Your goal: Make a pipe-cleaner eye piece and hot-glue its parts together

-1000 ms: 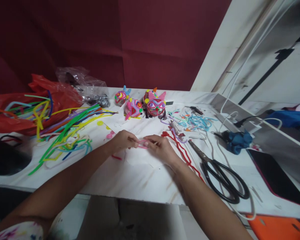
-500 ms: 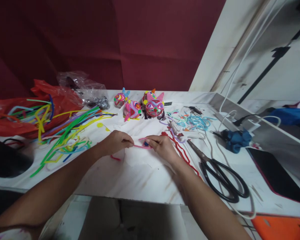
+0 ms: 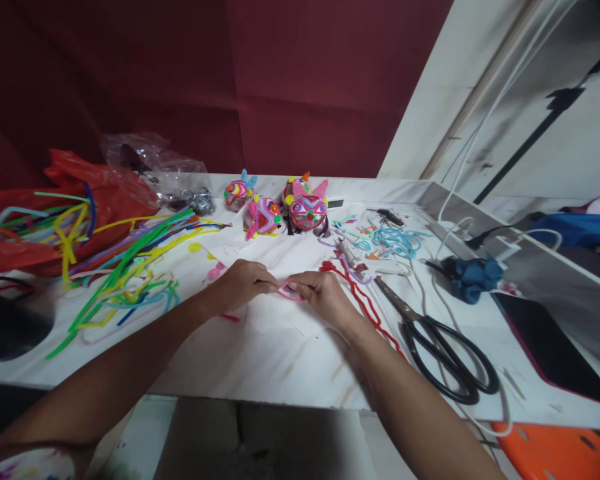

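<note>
Between my hands a pink pipe cleaner [image 3: 291,295] curves in a small loop just above the white table [image 3: 280,367]. My left hand [image 3: 247,283] pinches one end of it, and my right hand [image 3: 323,297] grips the other side, thumb and fingers pressed together. The fingertips of both hands almost meet. A short red piece [image 3: 230,318] lies below my left hand. Red pipe cleaners [image 3: 363,300] stretch past my right wrist. Behind the hands stand several colourful animal-faced ornaments [image 3: 309,212] with pink or blue ears.
Large black-handled scissors [image 3: 440,347] and a dark phone or tablet [image 3: 555,347] lie at right. Many coloured pipe cleaners [image 3: 130,267] spread at left, by a red plastic bag [image 3: 95,180]. Light-blue scraps [image 3: 395,240], a glue tube [image 3: 349,253] and a blue scrunchie [image 3: 473,277] sit at back right.
My left hand has moved right, closer to my right hand. The pink pipe cleaner, stretched between them before, now bends into a tighter loop.
</note>
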`<state>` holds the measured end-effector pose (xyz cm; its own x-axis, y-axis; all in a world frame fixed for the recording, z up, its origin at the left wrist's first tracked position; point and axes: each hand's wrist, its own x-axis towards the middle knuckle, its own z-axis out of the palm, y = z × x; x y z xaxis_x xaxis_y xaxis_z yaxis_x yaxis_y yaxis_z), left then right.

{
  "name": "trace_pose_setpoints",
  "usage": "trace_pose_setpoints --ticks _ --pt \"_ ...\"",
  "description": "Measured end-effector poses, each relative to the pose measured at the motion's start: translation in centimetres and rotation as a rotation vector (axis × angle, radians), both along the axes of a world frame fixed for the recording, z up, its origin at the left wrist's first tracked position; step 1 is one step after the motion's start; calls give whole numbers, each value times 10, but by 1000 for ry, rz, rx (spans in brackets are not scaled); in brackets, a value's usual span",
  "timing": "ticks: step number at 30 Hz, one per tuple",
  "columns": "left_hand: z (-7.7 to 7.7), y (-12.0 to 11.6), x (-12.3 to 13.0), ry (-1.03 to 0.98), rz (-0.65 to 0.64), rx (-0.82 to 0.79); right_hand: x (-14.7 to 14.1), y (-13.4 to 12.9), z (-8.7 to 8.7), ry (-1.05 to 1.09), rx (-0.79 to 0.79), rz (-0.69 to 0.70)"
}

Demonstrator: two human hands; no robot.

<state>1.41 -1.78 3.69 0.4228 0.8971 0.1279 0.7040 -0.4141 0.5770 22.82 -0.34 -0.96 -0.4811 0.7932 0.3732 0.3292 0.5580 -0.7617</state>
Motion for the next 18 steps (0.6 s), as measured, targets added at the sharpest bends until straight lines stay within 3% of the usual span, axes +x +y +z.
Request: trace_pose_setpoints --ticks 7,12,15,18 --pt "-11 1 5 -66 20 -78 0 1 -4 39 -20 -11" --pt "-21 1 4 -265 252 -195 -1 9 -6 318 -350 -168" --pt "-24 0 4 -361 335 -259 -2 10 -5 464 -553 -135" --pt "-26 -3 6 -383 354 -260 -4 9 -5 521 -638 -61"
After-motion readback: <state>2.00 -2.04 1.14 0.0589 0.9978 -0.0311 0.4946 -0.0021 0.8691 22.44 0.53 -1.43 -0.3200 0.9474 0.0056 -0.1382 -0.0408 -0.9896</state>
